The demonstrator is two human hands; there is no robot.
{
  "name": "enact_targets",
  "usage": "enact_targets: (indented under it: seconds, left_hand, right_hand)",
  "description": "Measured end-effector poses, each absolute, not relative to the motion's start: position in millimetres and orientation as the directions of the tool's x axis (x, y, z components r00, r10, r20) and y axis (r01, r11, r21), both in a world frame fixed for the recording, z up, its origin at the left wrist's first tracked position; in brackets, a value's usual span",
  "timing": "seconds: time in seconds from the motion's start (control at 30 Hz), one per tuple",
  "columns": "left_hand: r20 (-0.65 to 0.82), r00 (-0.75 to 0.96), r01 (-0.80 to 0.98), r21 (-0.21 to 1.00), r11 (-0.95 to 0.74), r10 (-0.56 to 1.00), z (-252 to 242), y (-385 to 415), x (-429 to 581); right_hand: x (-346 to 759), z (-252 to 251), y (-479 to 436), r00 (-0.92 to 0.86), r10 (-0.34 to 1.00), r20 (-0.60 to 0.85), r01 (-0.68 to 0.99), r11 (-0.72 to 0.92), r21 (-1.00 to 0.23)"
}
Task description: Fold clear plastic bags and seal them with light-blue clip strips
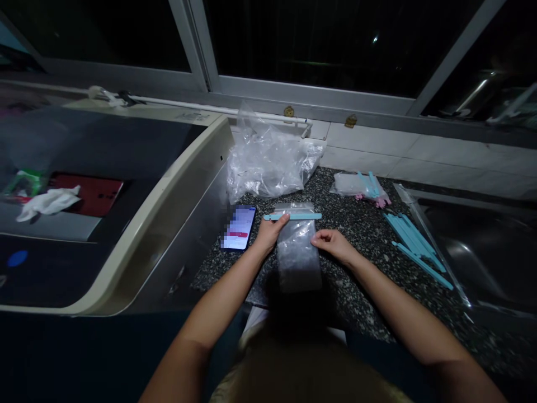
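Note:
A clear plastic bag (298,254) lies upright before me on the speckled counter. Across its upper part runs a light-blue bag sealing clip (300,216). My left hand (272,229) is closed at the clip's left end, its thumb pressing the clip and the bag. With fingertips pinched, my right hand (331,244) grips the bag's right edge, a little below the clip. Whether the clip is fastened around the bag or only rests on it, I cannot tell.
A lit phone (239,228) lies left of the bag, beside a washing machine (201,184). Crumpled clear plastic (272,159) sits at the back. Several blue clips (415,243) are at the right by a sink (474,246). A small packet (350,184) holds more pieces.

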State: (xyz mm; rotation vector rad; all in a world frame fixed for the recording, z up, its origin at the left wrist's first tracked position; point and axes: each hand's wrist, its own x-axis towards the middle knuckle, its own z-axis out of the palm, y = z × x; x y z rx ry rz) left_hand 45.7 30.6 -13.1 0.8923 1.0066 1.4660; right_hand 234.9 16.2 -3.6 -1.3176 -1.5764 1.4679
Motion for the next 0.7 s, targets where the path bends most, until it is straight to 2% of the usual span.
enact_targets:
  seconds: [0.17,0.27,0.43,0.7]
  left_hand:
    - [-0.075,-0.159,-0.476,0.879,-0.010,0.984,-11.3,33.1,45.2]
    - [-0.099,-0.174,-0.496,0.869,0.000,0.980,-9.7,34.1,44.6]
    - [-0.209,-0.141,-0.518,0.849,0.108,0.968,-10.6,34.3,45.0]
    - [-0.194,-0.138,-0.492,0.864,0.103,0.971,-11.1,35.1,43.8]
  right_hand:
    - [234.9,-5.5,10.3,-0.388,0.882,-0.266,0.339,-0.132,-0.932]
    - [234.8,-6.1,9.2,-0.430,0.858,-0.280,0.393,-0.101,-0.914]
    - [236.3,-4.4,10.9,-0.468,0.832,-0.298,0.440,-0.074,-0.895]
    - [235.6,-12.0,11.6,-0.463,0.838,-0.291,0.430,-0.075,-0.900]
